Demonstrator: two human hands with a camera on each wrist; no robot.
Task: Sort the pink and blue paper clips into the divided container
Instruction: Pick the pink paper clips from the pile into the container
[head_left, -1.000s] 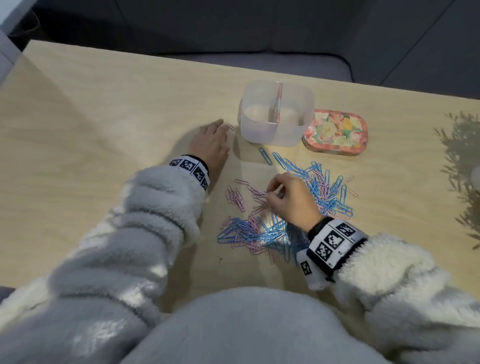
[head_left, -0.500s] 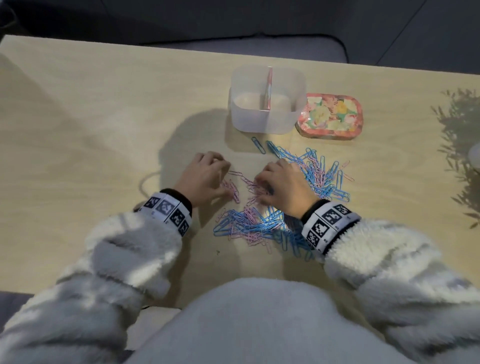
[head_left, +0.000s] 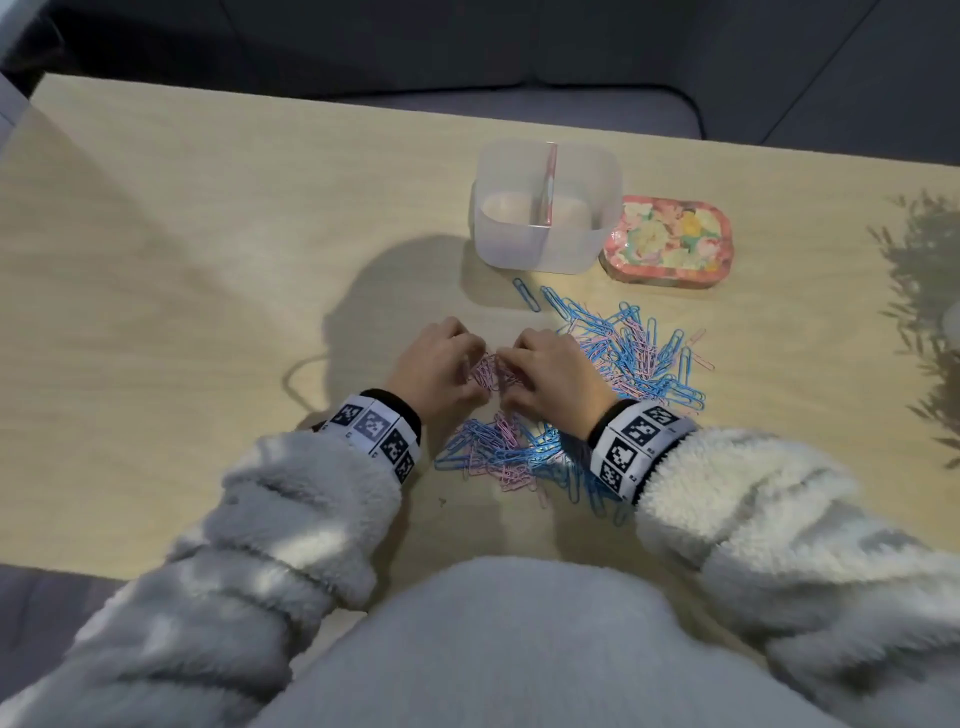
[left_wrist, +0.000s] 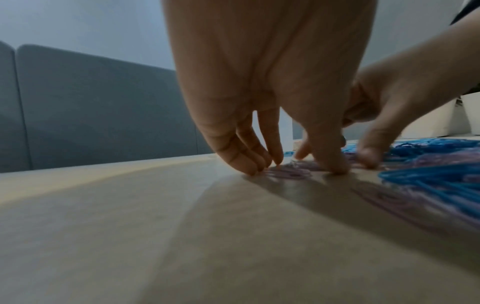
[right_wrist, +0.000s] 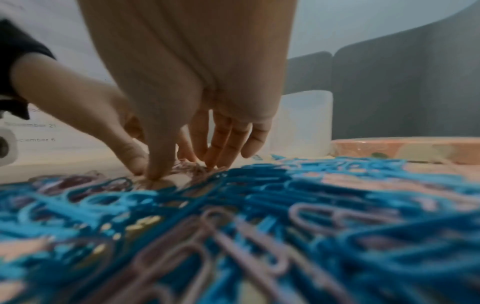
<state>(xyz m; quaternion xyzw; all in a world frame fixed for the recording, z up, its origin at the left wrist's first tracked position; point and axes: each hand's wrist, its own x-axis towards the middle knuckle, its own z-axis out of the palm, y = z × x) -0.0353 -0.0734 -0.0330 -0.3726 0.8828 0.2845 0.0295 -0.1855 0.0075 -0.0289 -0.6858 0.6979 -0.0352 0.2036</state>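
Note:
A small bunch of pink paper clips (head_left: 491, 373) lies on the table between my two hands. My left hand (head_left: 470, 364) sets its fairly straight fingertips (left_wrist: 253, 168) and thumb on the table against the bunch (left_wrist: 288, 173). My right hand (head_left: 511, 370) pinches the same bunch (right_wrist: 193, 165) between thumb and fingers (right_wrist: 215, 162). The clear divided container (head_left: 548, 244) with a pink divider stands beyond the hands, and both halves look bare. Blue clips (head_left: 631, 353) mixed with pink spread to the right. Another mixed heap (head_left: 506, 454) lies between my wrists.
A floral lid (head_left: 670, 241) lies right of the container, touching it. One blue clip (head_left: 525, 294) lies alone in front of the container. The wooden table (head_left: 208, 291) stretches left; a plant's shadow (head_left: 919, 322) falls at its right edge. A grey sofa stands behind.
My left hand left the spot beside the container and came back to the pink bunch. Both hands have closed in on it from either side, fingertips almost meeting.

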